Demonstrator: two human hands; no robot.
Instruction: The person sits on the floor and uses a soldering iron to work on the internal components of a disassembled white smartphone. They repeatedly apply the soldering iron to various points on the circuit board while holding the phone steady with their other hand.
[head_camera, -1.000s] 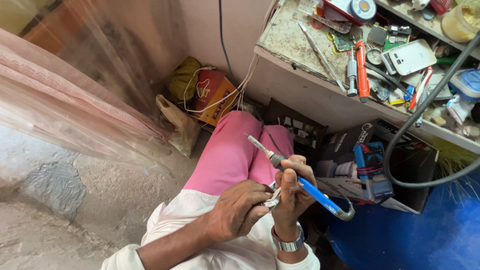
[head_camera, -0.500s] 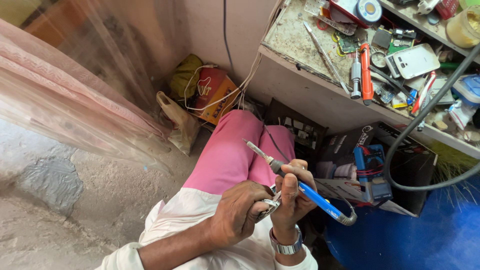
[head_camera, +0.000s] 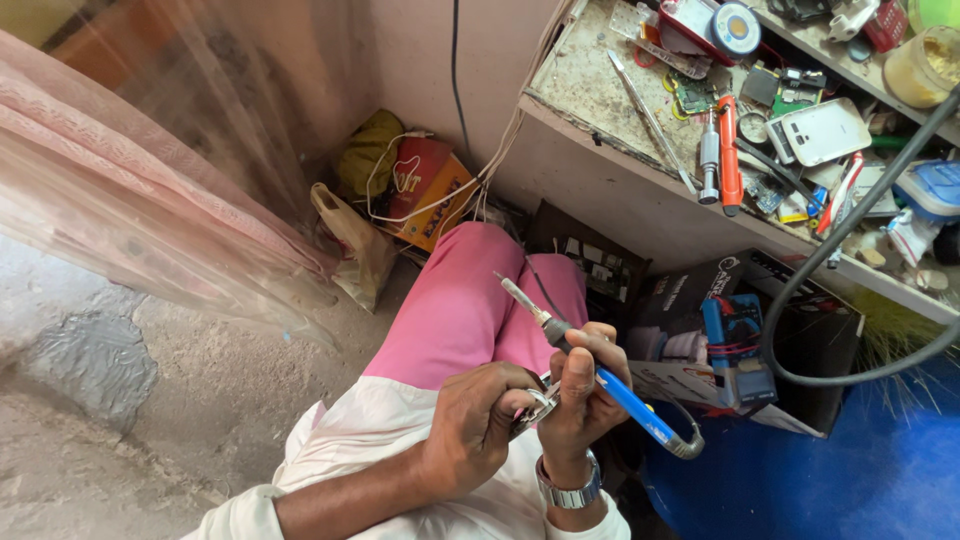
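**Blue-handled soldering iron held over the lap, small metal piece pinched beside it**

Pink trousers fill the middle of the view, the person seated low with both hands drawn together above the knees. The right hand (head_camera: 580, 390) is wrapped around a soldering iron (head_camera: 590, 365) with a blue handle, fingers curled over the dark collar near the front; the metal tip points up and away to the left, tilted, while the grey cord end loops back at the lower right. A metal wristwatch (head_camera: 568, 493) sits on that wrist. The left hand (head_camera: 480, 425) is closed in a narrow pinch on a small shiny metal piece (head_camera: 540, 405), touching the right hand just below the iron's shaft; what the piece is I cannot tell, as it is mostly hidden by fingers.

Just beyond the knees a dusty workbench (head_camera: 590, 90) carries a crowd of tools: an orange-handled screwdriver (head_camera: 728, 150), a white phone (head_camera: 822, 130) lying flat, a solder spool (head_camera: 735, 25), bits of circuit board. A thick grey cable (head_camera: 850, 240) curves down from the bench past a black cardboard box (head_camera: 800, 330) under it. To the left hangs a sheer pink curtain (head_camera: 150, 180), and an orange carton (head_camera: 425, 190) sits in the corner against the wall, on the rough concrete floor (head_camera: 150, 420)
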